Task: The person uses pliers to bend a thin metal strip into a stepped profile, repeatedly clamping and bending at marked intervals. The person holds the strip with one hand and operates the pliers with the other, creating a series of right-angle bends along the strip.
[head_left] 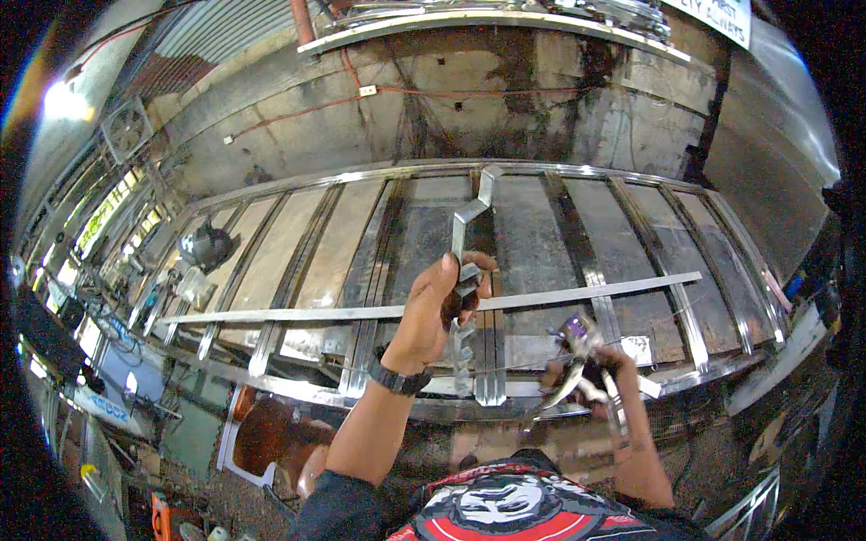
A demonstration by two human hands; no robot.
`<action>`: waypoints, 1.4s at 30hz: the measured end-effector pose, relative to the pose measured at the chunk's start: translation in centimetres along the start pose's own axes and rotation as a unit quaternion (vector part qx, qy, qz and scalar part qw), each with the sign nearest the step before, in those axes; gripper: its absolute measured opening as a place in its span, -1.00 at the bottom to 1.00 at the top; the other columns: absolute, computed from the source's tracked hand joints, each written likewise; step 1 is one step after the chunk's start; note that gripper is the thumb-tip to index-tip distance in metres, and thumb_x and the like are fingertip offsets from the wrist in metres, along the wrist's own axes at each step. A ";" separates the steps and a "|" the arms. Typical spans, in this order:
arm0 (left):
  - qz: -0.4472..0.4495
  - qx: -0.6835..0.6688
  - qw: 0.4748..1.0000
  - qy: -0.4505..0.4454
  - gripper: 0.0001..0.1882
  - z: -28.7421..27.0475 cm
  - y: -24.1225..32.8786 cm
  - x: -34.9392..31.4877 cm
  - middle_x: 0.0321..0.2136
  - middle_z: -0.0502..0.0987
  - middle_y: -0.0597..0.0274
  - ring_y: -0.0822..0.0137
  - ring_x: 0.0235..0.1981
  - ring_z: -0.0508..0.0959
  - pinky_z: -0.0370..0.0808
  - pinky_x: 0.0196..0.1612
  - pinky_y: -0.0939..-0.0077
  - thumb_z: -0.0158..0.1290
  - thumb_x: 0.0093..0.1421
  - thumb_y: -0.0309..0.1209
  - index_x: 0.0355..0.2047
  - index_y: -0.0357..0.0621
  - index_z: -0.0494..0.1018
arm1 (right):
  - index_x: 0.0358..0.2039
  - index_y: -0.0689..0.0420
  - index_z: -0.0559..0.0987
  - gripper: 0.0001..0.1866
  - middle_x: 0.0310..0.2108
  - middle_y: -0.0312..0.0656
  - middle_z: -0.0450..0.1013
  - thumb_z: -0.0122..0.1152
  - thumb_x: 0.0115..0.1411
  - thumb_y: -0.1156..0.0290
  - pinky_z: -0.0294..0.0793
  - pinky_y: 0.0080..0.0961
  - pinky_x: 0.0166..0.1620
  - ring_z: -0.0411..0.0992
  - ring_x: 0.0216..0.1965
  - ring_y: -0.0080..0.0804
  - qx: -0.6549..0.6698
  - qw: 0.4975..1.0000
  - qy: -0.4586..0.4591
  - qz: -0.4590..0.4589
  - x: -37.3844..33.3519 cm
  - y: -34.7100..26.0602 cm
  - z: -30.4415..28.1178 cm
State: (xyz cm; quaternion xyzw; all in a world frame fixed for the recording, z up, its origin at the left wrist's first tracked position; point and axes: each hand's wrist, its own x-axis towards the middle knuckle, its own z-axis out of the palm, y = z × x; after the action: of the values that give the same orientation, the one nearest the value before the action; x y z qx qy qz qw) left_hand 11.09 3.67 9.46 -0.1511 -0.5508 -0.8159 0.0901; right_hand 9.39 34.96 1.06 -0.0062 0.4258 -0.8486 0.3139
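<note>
Steel frame (559, 225) of slats spans the view. Left hand (431, 311) fingers clench a zigzag bent metal strip (467, 225) upright against it; right hand (606, 379) grips locking pliers (577, 361). Fitting looks under way; clamping the strip likely demands steady alignment.

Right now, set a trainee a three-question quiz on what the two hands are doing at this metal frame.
1. True or false: the left hand grips a zigzag-bent metal strip held upright against the metal frame.
2. What does the right hand hold? A) a paintbrush B) locking pliers C) a tape measure
3. Fill in: a long flat bar lies ______ the frame's vertical bars.

Key:
1. True
2. B
3. across
</note>
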 end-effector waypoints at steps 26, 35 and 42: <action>0.106 0.167 0.979 0.044 -0.36 11.7 -7.5 -4.1 -0.31 0.53 0.30 0.51 -0.38 0.44 0.33 -0.33 0.61 -0.07 0.40 0.19 -0.22 -0.25 0.50 | 0.14 0.24 0.46 -0.50 -0.16 -0.25 0.49 0.34 0.22 0.37 0.46 -0.42 -0.05 0.41 -0.15 -0.50 -0.389 0.894 -0.179 -0.133 -8.6 -6.9 0.8; 0.058 0.187 0.980 0.036 -0.48 14.7 -12.1 -6.8 -0.34 0.43 0.39 0.56 -0.32 0.35 0.31 -0.25 0.61 0.06 0.38 0.04 -0.11 -0.27 0.49 | 0.09 0.28 0.49 -0.51 -0.20 -0.18 0.52 0.34 0.23 0.31 0.49 -0.42 -0.03 0.43 -0.16 -0.50 -0.467 0.866 -0.168 -0.057 -11.3 -9.1 -1.6; 0.070 0.250 0.966 -0.006 -0.45 16.1 -12.5 -7.0 -0.32 0.50 0.21 0.33 -0.26 0.50 0.42 -0.12 0.45 0.06 0.35 0.09 -0.15 -0.25 0.49 | 0.21 0.28 0.46 -0.46 -0.09 -0.13 0.56 0.31 0.24 0.40 0.50 -0.45 0.03 0.48 -0.11 -0.51 -0.476 0.865 -0.148 -0.062 -11.8 -8.6 -4.6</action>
State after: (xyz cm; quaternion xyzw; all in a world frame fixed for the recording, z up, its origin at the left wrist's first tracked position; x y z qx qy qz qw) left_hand 16.13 23.11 1.75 -0.1669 -0.7259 -0.6431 0.1780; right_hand 13.07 48.38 7.38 -0.3069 0.7251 -0.5498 0.2790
